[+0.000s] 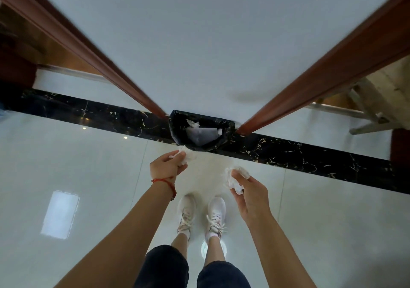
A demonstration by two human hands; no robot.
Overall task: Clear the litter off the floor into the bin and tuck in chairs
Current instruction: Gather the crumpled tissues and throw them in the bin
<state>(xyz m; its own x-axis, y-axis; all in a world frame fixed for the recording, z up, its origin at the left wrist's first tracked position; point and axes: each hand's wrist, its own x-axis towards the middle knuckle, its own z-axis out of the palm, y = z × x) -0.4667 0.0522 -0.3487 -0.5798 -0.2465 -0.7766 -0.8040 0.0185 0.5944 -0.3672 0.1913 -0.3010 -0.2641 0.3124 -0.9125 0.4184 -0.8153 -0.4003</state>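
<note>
A black-lined bin (175,130) stands against the white wall, with white tissue and a grey wrapper inside it. My left hand (165,166) grips a crumpled white tissue (187,155) just in front of the bin's near left rim. My right hand (250,193) holds a second crumpled white tissue (236,176), lower and to the right, a short way back from the bin. Both hands are above the glossy white floor, ahead of my white shoes (202,212).
A black marble strip (310,154) runs along the floor under the bin. Brown door frames (88,43) flank the wall on both sides. A pale wooden stool or chair leg (372,108) shows through the right doorway. A red-brown object (15,70) sits at far left.
</note>
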